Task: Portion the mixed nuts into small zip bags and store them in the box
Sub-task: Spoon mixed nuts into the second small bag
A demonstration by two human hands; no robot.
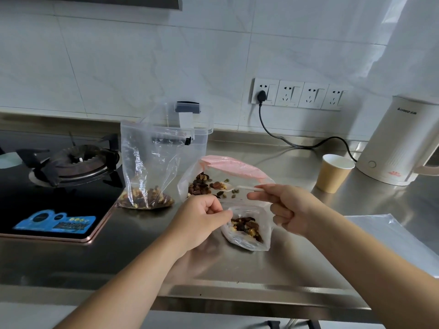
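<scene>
1. Steel worktop (pixel 308 262) runs under both hands, with the stove (pixel 59 186) well off to the left of the left hand (pixel 199 222).
2. Beyond both hands stands the clear box (pixel 190 131), its lid clips up, against the wall; the kettle (pixel 401 143) and a paper cup (pixel 335 173) sit well beyond the right hand (pixel 292 210) and to its right.
3. Just left of the left hand and a little past it, a tall clear bag (pixel 147 167) stands upright with nuts in its bottom.
4. Directly beyond both hands lies the big supply bag (pixel 228 176) with a pink strip at its mouth, open and slumped on its side, nuts spread inside.
5. Between the two hands sits the small zip bag (pixel 249 227), partly filled, mouth up and tipped slightly toward the supply bag.
6. The left hand is curled, pinching the small bag's near-left rim; the right hand grips a plastic spoon (pixel 240 187), and its lower fingers seem to hold the bag's right rim, though I cannot tell for sure.
7. The spoon's long axis runs from the right hand leftward, its loaded bowl lying over the supply bag, just beyond the small bag's mouth.
8. By my judgement the next move is a short pull of the spoon back toward the person, then a tip into that mouth; the right hand is the nearer one for it.
</scene>
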